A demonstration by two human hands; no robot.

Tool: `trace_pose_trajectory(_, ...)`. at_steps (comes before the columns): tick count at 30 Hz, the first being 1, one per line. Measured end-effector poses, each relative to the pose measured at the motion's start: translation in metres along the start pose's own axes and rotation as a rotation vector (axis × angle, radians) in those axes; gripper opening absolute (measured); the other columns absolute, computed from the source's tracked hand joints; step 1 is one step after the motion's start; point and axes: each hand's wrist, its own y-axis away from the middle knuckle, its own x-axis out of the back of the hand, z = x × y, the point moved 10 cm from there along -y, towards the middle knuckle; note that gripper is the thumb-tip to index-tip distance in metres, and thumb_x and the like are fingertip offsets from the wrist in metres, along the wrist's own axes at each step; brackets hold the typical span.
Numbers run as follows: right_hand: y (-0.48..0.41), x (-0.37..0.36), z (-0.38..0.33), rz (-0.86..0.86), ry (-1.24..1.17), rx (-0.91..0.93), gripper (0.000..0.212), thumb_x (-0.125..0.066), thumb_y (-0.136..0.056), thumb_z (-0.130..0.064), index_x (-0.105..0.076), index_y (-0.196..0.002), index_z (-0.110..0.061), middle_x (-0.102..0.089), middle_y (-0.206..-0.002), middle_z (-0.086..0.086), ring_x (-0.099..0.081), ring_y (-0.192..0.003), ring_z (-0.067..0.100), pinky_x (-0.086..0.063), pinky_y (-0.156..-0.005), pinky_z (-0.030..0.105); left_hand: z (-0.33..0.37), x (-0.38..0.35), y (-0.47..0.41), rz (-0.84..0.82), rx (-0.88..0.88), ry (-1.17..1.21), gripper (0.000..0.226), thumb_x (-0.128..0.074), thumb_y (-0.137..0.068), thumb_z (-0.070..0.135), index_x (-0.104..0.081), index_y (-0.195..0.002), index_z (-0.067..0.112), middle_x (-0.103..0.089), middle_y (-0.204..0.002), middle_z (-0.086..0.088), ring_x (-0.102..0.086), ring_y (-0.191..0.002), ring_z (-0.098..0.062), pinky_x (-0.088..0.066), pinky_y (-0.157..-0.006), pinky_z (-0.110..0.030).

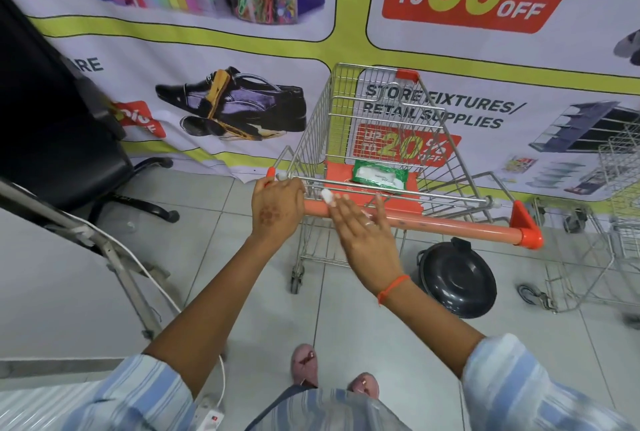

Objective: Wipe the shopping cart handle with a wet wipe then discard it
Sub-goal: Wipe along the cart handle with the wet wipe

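The shopping cart's orange handle (450,227) runs across the middle of the view. My left hand (277,203) grips its left end. My right hand (363,226) lies over the handle just right of the left hand, fingers stretched, with a small white wet wipe (327,196) showing at the fingertips against the bar. A green pack of wipes (379,177) lies on the cart's orange child seat flap (337,176).
A dark round bin with a lid (457,280) stands on the tiled floor under the handle's right part. Another wire cart (595,240) is at the right. A black office chair (59,139) and a metal frame (114,257) stand at the left. A banner wall is behind the cart.
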Motion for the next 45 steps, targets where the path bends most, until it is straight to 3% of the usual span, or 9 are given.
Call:
trace_pose_trajectory(9,-0.01,-0.008,-0.03,-0.021,0.025,-0.094,0.062,-0.023,-0.079,0.0,-0.037,-0.139,-0.001,-0.044,-0.146,0.015,-0.04,-0.136,0.028,0.003,-0.114,0.049,0.0,-0.01,-0.003,-0.093,0.016,-0.093,0.038,-0.023,-0.085,0.025,-0.06,-0.082,0.014,-0.071,-0.067,-0.007,-0.064,-0.067,-0.027,-0.037,-0.082,-0.037)
trace_pose_trajectory(15,0.048,-0.004,0.029,-0.039,0.086,-0.138,0.075,-0.019,-0.071,0.01,-0.028,-0.145,-0.005,-0.032,-0.153,0.011,-0.029,-0.142,0.025,0.001,-0.116,0.045,0.003,-0.009,0.0,-0.063,-0.023,-0.138,0.027,-0.031,-0.087,0.018,-0.057,-0.08,0.013,-0.069,-0.062,-0.007,-0.061,-0.059,-0.027,-0.039,-0.074,-0.036)
trace_pose_trajectory(20,-0.006,0.01,-0.013,0.095,-0.024,-0.071,0.056,-0.032,-0.075,0.004,-0.06,-0.123,-0.004,-0.064,-0.127,0.011,-0.06,-0.119,0.025,-0.02,-0.117,0.048,0.007,-0.006,-0.001,-0.057,-0.03,-0.161,0.033,-0.028,-0.087,0.02,-0.059,-0.081,0.012,-0.068,-0.06,-0.009,-0.061,-0.058,-0.028,-0.038,-0.074,-0.037)
trace_pose_trajectory(23,-0.016,0.015,-0.01,0.085,-0.077,0.027,0.043,-0.041,-0.077,-0.002,-0.068,-0.11,-0.008,-0.072,-0.113,0.008,-0.069,-0.103,0.021,-0.034,-0.104,0.053,0.006,-0.007,-0.001,-0.071,-0.04,-0.157,0.036,-0.027,-0.088,0.021,-0.06,-0.084,0.01,-0.068,-0.062,-0.011,-0.061,-0.061,-0.03,-0.034,-0.077,-0.038)
trace_pose_trajectory(27,0.027,0.024,0.065,0.12,-0.123,-0.029,0.052,-0.069,-0.068,0.011,-0.066,-0.114,-0.012,-0.071,-0.115,0.01,-0.07,-0.102,0.023,-0.024,-0.106,0.057,0.004,-0.01,-0.001,-0.116,-0.026,-0.192,0.014,-0.047,-0.085,0.009,-0.061,-0.086,0.007,-0.069,-0.067,-0.014,-0.061,-0.064,-0.032,-0.039,-0.078,-0.038)
trace_pose_trajectory(31,0.069,0.031,0.13,0.065,-0.159,-0.196,0.065,-0.071,-0.063,0.022,-0.062,-0.119,-0.009,-0.069,-0.117,0.013,-0.068,-0.106,0.027,-0.01,-0.122,0.037,0.006,-0.009,0.0,-0.107,-0.007,-0.192,0.016,-0.045,-0.086,0.01,-0.06,-0.082,0.007,-0.068,-0.065,-0.015,-0.06,-0.062,-0.033,-0.039,-0.077,-0.038)
trace_pose_trajectory(34,0.055,0.028,0.106,0.098,-0.278,-0.227,0.056,-0.067,-0.072,0.015,-0.062,-0.12,-0.013,-0.067,-0.122,0.009,-0.065,-0.111,0.022,-0.011,-0.122,0.036,0.01,-0.007,0.0,-0.082,0.004,-0.165,0.018,-0.043,-0.087,0.01,-0.06,-0.08,0.007,-0.066,-0.061,-0.015,-0.059,-0.059,-0.032,-0.039,-0.076,-0.039)
trace_pose_trajectory(39,-0.006,0.028,0.034,0.186,-0.417,-0.142,0.03,-0.071,-0.065,0.005,-0.075,-0.09,-0.01,-0.077,-0.096,0.011,-0.075,-0.084,0.022,-0.032,-0.102,0.056,0.01,-0.004,0.001,-0.073,-0.037,-0.169,0.018,-0.041,-0.087,0.008,-0.059,-0.086,0.003,-0.067,-0.064,-0.019,-0.06,-0.062,-0.035,-0.039,-0.078,-0.041)
trace_pose_trajectory(45,0.067,0.029,0.151,0.018,-0.524,-0.362,0.032,-0.061,-0.085,-0.001,-0.068,-0.112,-0.014,-0.068,-0.119,0.006,-0.06,-0.117,0.019,-0.013,-0.118,0.032,0.013,0.004,0.002,-0.008,-0.058,-0.175,0.029,-0.032,-0.088,0.014,-0.058,-0.083,0.003,-0.063,-0.057,-0.019,-0.057,-0.055,-0.034,-0.04,-0.075,-0.041)
